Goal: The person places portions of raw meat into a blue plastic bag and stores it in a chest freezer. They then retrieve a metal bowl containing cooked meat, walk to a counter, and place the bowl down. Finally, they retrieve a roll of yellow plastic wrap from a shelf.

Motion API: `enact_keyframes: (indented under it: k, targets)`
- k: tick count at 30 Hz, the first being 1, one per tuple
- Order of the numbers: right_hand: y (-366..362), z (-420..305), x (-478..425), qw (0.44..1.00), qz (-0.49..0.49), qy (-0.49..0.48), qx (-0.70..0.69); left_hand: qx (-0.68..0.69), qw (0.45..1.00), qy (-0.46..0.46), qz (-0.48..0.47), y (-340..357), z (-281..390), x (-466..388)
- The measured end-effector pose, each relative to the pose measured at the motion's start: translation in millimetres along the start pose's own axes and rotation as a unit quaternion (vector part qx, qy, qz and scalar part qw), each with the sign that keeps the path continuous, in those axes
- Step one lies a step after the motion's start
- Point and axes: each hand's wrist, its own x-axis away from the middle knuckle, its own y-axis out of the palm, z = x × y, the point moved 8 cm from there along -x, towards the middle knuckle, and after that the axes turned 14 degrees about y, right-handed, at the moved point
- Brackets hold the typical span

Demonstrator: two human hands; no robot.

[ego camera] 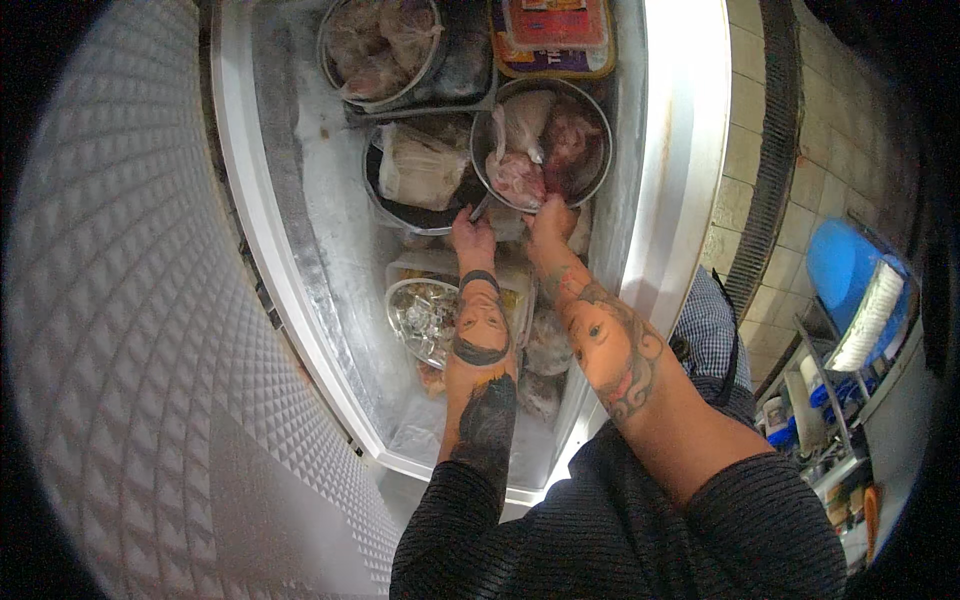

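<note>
Down inside a chest freezer, my right hand [553,223] grips the near rim of a round metal bowl [609,154] that holds pieces of raw meat [517,178], some in clear plastic bags. To its left, my left hand [474,238] has its fingers curled on the near right edge of a dark round container [382,204]. In that container lies a pale wrapped block [421,166]. The two vessels sit side by side, the bowl's rim overlapping the dark container. My fingertips are partly hidden by the rims.
Farther in are another bowl [437,52] of bagged meat, a black tray [465,67] and plastic tubs [555,37]. Below my left wrist are a clear-lidded container [420,315] and frosted bags [547,349]. White freezer walls [679,150] border both sides. A shelf rack [814,360] stands right.
</note>
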Motion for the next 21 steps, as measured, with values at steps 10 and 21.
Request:
enact_keyframes:
  k: [10, 21]
  targets:
    - [-4, -8, 10, 0.997, 0.014, -0.044, -0.056, 0.395, 0.897, -0.087, 0.179, -36, 25, -16]
    - [0, 1, -7, 0.999, -0.026, -0.042, -0.013, 0.418, 0.898, -0.08, 0.111, -29, 48, -30]
